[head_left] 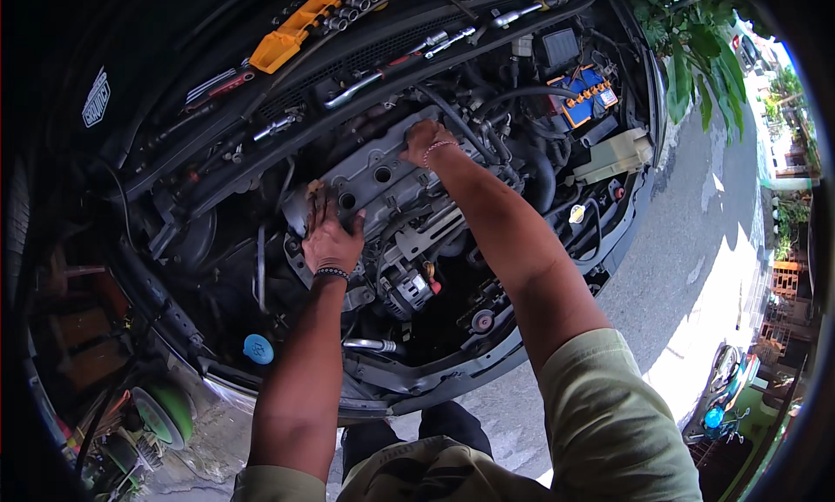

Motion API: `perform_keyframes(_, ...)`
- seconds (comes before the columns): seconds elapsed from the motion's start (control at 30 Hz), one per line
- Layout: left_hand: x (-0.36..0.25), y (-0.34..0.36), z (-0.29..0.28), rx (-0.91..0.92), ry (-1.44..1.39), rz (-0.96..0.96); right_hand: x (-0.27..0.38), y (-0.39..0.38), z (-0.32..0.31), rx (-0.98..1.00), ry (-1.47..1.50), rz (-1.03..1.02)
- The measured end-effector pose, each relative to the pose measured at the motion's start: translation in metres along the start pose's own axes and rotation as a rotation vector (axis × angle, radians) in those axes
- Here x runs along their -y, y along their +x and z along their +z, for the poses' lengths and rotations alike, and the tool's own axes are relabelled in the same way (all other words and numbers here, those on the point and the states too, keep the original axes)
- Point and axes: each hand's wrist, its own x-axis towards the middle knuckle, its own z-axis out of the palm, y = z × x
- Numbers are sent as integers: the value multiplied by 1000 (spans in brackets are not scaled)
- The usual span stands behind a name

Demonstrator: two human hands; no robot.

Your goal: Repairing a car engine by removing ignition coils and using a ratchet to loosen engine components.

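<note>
In the middle of a car's engine bay [470, 371], beneath both hands: a grey valve cover [365, 189], lying aslant across the engine, with two dark round plug wells [383, 175] visible between those hands; on its left end, the left hand [333, 241], palm down with fingers spread, a dark bracelet [332, 273] at the wrist; on its far right end, well apart from the other, the right hand [424, 139], with fingers curled in against the surface and a red-and-white bracelet [439, 149] at the wrist; impossible to tell whether clamped on an edge or merely resting there.

Closer to the body, just below the cover: an alternator [403, 291], with a small red piece [435, 287] beside it; toward the bay's front left corner, a light blue cap [258, 349]; to the right, a thick black hose [544, 176], a pale plastic reservoir [613, 157] and, farther back, a blue-and-orange battery [584, 97].

Beyond the cover, along the rear of the bay: a chrome ratchet [355, 90], partly red hand tools [228, 83] and an orange tray [278, 50] with metal sockets [348, 13]; outside, at right, green leaves [706, 71] above sun-patched grey pavement [644, 241].
</note>
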Motion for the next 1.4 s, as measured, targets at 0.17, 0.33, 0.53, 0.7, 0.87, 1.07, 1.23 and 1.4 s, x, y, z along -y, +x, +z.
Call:
perform_keyframes(0.17, 17, -4, 4, -52, 27, 10, 14, -6, -10, 50, -30, -20)
perform_keyframes(0.33, 10, 0, 4, -16, 18, 3, 2, -8, -10, 14, -180, -182)
perform_keyframes(0.53, 18, 0, 5, -20, 27, -15, 11, -4, -12, -34, -184, -195)
perform_keyframes(0.7, 18, -2, 6, -14, 34, -12, 14, -7, -16, 21, -200, -142)
perform_keyframes(0.87, 16, -2, 4, -37, 17, 1, 10, -4, -15, 35, -285, -215)
perform_keyframes(1.07, 17, -3, 7, -55, 24, -5, 10, -4, -14, 19, -380, -255)
perform_keyframes(1.23, 17, -1, 7, -46, 1, -13, 8, -3, -17, 14, -352, -284)
perform_keyframes(1.4, 20, -4, 8, -53, 27, -7, 8, -3, -10, -20, -364, -276)
